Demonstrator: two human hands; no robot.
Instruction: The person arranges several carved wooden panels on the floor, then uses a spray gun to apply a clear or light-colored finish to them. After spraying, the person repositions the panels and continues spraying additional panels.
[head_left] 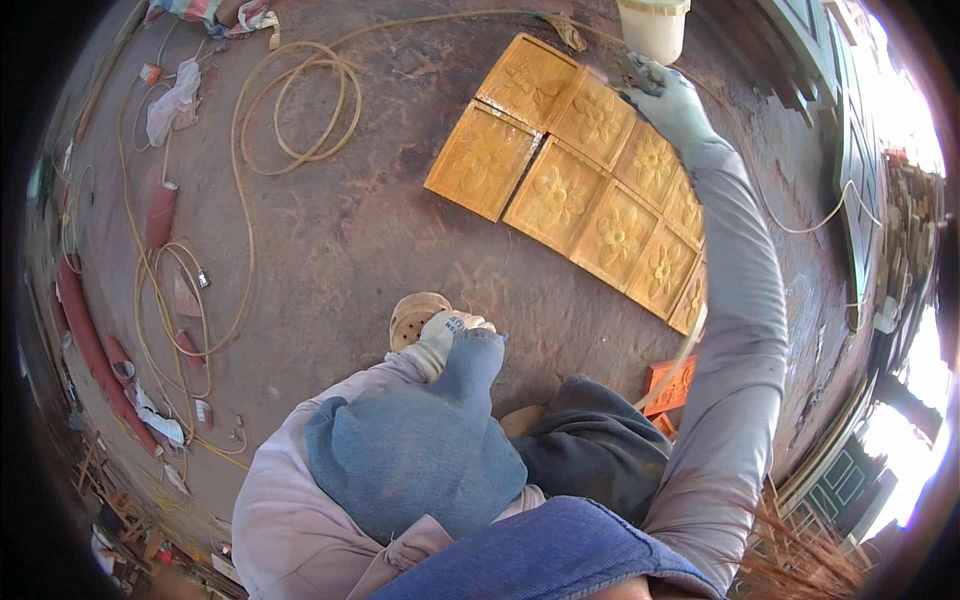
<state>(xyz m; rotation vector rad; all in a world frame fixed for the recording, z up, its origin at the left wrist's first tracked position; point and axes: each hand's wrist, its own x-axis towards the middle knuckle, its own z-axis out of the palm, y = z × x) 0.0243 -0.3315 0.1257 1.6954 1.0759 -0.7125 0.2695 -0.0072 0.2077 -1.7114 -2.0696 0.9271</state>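
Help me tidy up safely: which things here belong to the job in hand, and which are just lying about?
Likely in the job:
yellow carved panels, near the right hand
white bucket, near that hand

Seemingly just lying about:
white bag
long red tube

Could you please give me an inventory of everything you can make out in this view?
Carved flower panels: at least eight, golden yellow, upper centre-right on the floor
Bucket: one, white, top edge
Hose: count unclear, pale yellow, looping upper left
Bag: one, white, upper left
Rolls: several, red-brown, left
Carved pieces: at least two, orange, partly behind the right arm
Floor: one, grey-brown, throughout
Edge scraps: uncounted, mixed colours, too small to tell
Clog: one clearly visible, tan, beside the left hand
Left hand: one, white-gloved, lower centre
Right hand: one, pale-gloved with dark fingers, below the bucket
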